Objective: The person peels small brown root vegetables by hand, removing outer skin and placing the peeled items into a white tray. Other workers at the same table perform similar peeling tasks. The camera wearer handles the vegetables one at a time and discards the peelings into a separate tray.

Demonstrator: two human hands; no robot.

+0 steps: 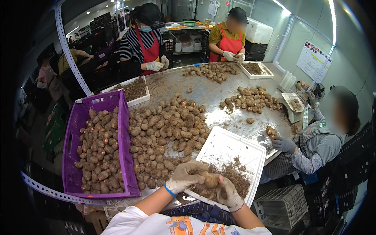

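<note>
My left hand [183, 178], in a dirty whitish glove with a blue band at the wrist, closes round one end of a brown, hairy taro [211, 179]. My right hand [230, 196], gloved too with a bare thumb tip, is closed at the taro's other side. Both hands hold it over the near part of a white foam tray [230, 143]. Brown root hairs and peelings [236, 175] lie in that tray. Left of the tray spreads a large heap of taros [172, 121] on the metal table [172, 84].
A purple crate [67, 162] full of taros stands at the left. Two co-workers in red aprons [147, 51] stand across the table. At the right, a co-worker's grey-gloved hand [284, 145] holds a taro pack near a scale [293, 113]. A grey crate [282, 205] sits below right.
</note>
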